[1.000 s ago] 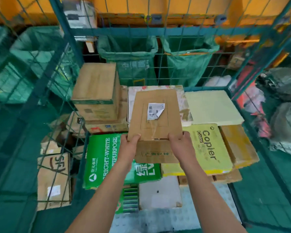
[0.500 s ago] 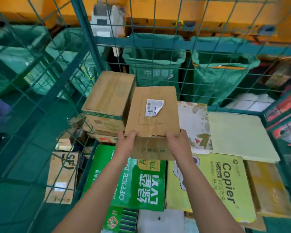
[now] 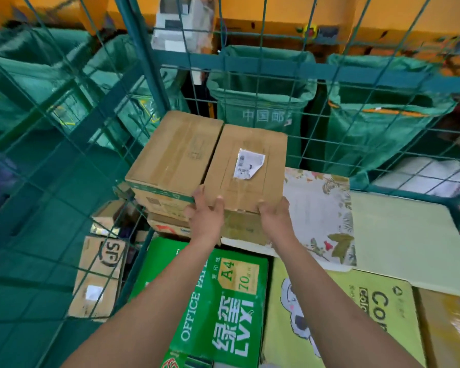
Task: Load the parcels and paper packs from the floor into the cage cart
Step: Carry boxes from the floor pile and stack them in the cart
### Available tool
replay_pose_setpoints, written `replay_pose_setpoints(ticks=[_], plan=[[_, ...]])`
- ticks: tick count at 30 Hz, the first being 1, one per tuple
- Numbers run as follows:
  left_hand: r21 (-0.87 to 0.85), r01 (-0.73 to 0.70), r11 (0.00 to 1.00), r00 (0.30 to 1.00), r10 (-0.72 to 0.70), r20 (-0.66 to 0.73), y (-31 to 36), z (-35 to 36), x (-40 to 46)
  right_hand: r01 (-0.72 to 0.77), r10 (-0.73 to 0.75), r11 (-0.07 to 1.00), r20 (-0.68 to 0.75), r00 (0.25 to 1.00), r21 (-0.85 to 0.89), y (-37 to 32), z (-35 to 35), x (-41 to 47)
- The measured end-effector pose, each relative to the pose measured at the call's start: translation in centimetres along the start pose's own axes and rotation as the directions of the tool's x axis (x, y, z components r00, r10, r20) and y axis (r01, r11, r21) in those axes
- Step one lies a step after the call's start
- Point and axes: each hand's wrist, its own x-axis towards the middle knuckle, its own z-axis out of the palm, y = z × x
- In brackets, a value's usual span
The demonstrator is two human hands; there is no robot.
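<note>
- Since a second ago, you've carried the parcel (image 3: 246, 168) toward the cart's (image 3: 141, 62) back-left corner, beside a box (image 3: 174, 152).
- Left hand (image 3: 206, 216) and right hand (image 3: 275, 216) both grasp its near edge; release comes next.

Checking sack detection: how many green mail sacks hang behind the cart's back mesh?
2: one sack behind the held box, another sack to its right. More green sacks sit beyond the left mesh, blurred.

Brown parcel (image 3: 246, 168), white label (image 3: 248, 163); green paper pack (image 3: 223, 301); floral-print box (image 3: 319, 211).
</note>
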Motion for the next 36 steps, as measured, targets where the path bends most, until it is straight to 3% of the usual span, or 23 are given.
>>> replay_pose_setpoints(ticks=[4, 10, 21, 29, 32, 36], plan=[[-0.033, -0.015, 0.999, 0.998, 0.013, -0.062, 0.2, 1.0, 1.3, 0.018, -0.019, 1.0, -0.022, 1.0, -0.022, 0.1, 0.3, 1.6], [-0.052, 0.049, 0.997, 0.999, -0.048, 0.013, 1.6, 4.4, 0.6, -0.202, 0.202, 0.979, 0.034, 0.979, -0.016, 2.9, -2.4, 4.7], [-0.064, 0.012, 0.998, 0.999, -0.01, 0.035, -0.3, 2.1, -2.6, -0.153, 0.154, 0.978, 0.005, 0.988, 0.139, 3.0, -3.5, -1.3], [-0.065, -0.049, 0.997, 0.993, 0.056, 0.102, -2.4, -1.9, -7.4, -0.138, 0.143, 0.988, 0.068, 0.987, -0.076, 2.6, -7.5, -8.2], [0.011, -0.028, 1.0, 0.989, 0.026, 0.144, -3.6, -4.2, -9.3, -0.126, 0.15, 0.967, 0.098, 0.984, -0.221, 3.0, -8.5, -11.4], [-0.036, 0.047, 0.998, 0.969, -0.037, 0.243, -5.6, -7.8, -12.0, -0.076, 0.159, 0.908, 0.17, 0.972, -0.412, 2.8, -9.1, -15.0]])
